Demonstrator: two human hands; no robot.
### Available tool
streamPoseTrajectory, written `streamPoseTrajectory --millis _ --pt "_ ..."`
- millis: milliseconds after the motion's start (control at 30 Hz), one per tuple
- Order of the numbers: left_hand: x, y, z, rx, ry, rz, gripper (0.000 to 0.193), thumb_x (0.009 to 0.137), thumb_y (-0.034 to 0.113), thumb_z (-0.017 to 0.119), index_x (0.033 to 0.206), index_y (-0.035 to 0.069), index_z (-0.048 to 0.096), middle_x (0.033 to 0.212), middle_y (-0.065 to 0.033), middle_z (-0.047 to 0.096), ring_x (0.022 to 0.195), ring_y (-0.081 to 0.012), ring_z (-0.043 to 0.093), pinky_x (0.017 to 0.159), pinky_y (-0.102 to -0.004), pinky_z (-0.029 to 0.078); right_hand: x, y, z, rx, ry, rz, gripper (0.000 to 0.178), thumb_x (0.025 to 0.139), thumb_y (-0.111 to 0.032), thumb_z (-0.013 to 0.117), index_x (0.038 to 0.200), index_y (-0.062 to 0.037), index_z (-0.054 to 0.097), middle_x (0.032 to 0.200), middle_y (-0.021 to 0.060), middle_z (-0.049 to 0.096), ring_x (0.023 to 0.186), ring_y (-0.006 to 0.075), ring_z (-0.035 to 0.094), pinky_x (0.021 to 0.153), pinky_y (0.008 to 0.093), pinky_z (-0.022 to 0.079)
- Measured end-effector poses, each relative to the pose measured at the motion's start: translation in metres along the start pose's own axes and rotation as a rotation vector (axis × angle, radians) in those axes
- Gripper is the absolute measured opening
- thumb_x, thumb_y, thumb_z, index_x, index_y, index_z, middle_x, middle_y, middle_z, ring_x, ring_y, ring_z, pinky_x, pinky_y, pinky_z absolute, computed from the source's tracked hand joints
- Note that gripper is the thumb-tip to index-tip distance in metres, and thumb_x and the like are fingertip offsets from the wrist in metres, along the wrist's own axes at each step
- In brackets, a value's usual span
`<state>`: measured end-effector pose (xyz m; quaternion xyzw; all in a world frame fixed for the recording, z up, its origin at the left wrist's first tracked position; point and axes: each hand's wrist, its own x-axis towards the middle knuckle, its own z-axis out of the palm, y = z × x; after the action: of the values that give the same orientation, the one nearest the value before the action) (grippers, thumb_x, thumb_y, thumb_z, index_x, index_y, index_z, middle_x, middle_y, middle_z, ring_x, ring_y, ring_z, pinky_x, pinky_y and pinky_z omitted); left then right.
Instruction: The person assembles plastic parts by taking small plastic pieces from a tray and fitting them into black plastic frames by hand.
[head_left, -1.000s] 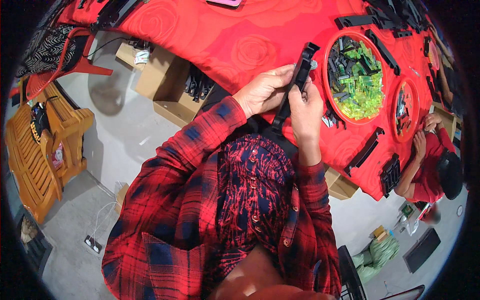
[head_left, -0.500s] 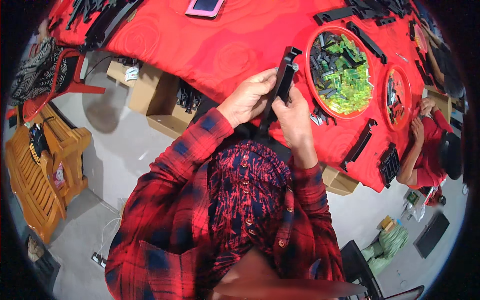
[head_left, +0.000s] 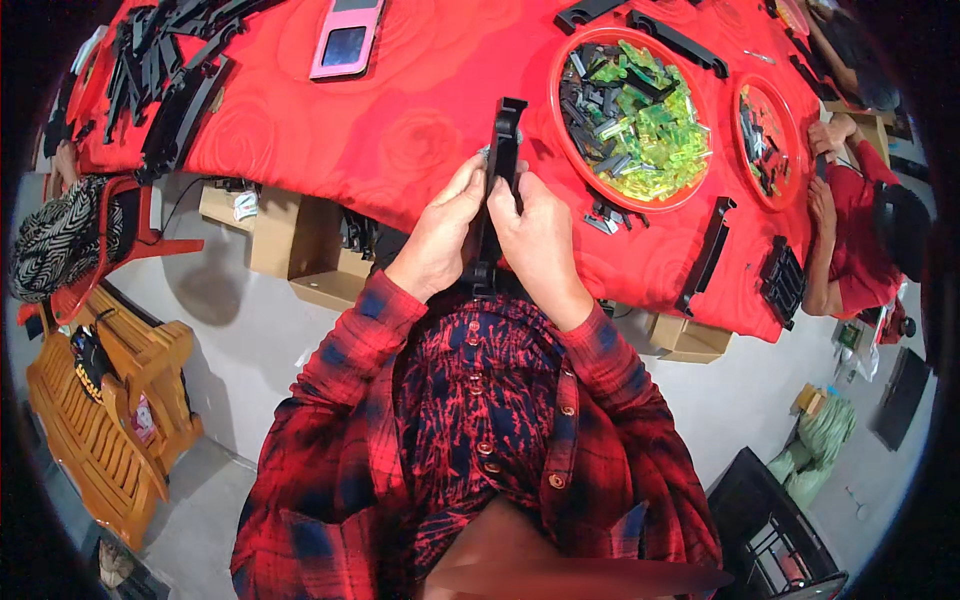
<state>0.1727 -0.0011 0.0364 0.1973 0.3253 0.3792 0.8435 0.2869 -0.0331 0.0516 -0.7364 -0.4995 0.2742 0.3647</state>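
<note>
Over red table edge, left hand [head_left: 440, 235] & right hand [head_left: 540, 245] fingers wrapped round upright black strip [head_left: 497, 180].

Both hands, left hand [head_left: 440, 235] and right hand [head_left: 535, 240], raised together, fingers curled.

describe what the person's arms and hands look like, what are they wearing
Both hands, left hand and right hand, are bare: no gloves, and no rings or watch visible. Both forearms wear long red-and-dark-blue plaid flannel sleeves reaching the wrists, over a red-and-black patterned buttoned shirt.
</note>
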Motion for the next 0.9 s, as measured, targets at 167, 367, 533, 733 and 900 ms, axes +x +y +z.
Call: streamPoseTrajectory --millis 167,367,533,733,900 --pt "-0.001 0.002 0.002 0.018 -0.034 -0.011 0.038 0.107 0.027 0.046 0.138 0.005 0.049 0.124 -0.0057 0.062 0.114 -0.0149 0.059 0.1 -0.0327 0.047 0.002 0.008 -0.016 0.027 -0.227 0.11 0.033 0.092 -0.03 0.063 0.085 0.0025 0.061 0.079 0.0284 0.064 0.077 0.0479 0.064 0.065 0.0519 0.05" --pt "0.002 0.005 0.003 0.051 -0.023 -0.091 0.034 0.106 0.028 0.048 0.13 0.005 0.055 0.123 -0.0081 0.065 0.11 -0.016 0.062 0.097 -0.0332 0.049 -0.013 0.003 -0.048 0.008 -0.337 -0.049 0.033 0.096 -0.028 0.062 0.087 0.0032 0.063 0.079 0.0248 0.062 0.073 0.0427 0.062 0.065 0.0456 0.048" --pt "0.005 -0.004 0.012 0.32 -0.028 -0.017 0.031 0.105 0.026 0.052 0.126 0.004 0.058 0.112 -0.0063 0.066 0.103 -0.0139 0.062 0.091 -0.0309 0.051 -0.019 0.024 -0.058 0.217 -0.314 0.086 0.025 0.095 -0.023 0.067 0.1 0.0013 0.068 0.078 0.0143 0.062 0.072 0.0315 0.063 0.066 0.0378 0.048" --pt "0.009 0.008 0.001 0.619 0.074 0.111 0.04 0.106 0.027 0.05 0.137 0.002 0.047 0.113 -0.0057 0.064 0.098 -0.0119 0.061 0.086 -0.0284 0.05 -0.011 0.032 -0.059 -0.034 -0.036 -0.313 0.013 0.093 -0.013 0.068 0.1 -0.0027 0.069 0.084 0.0171 0.064 0.076 0.0303 0.065 0.069 0.0368 0.053" --pt "0.006 0.021 0.001 1.094 0.029 0.302 0.042 0.103 0.025 0.054 0.135 -0.002 0.05 0.107 -0.0096 0.061 0.097 -0.0166 0.059 0.086 -0.0318 0.048 0.027 0.063 -0.083 0.169 0.29 0.029 0.02 0.098 -0.009 0.06 0.116 0.0008 0.063 0.091 0.0053 0.068 0.076 0.0087 0.061 0.067 0.0252 0.051"
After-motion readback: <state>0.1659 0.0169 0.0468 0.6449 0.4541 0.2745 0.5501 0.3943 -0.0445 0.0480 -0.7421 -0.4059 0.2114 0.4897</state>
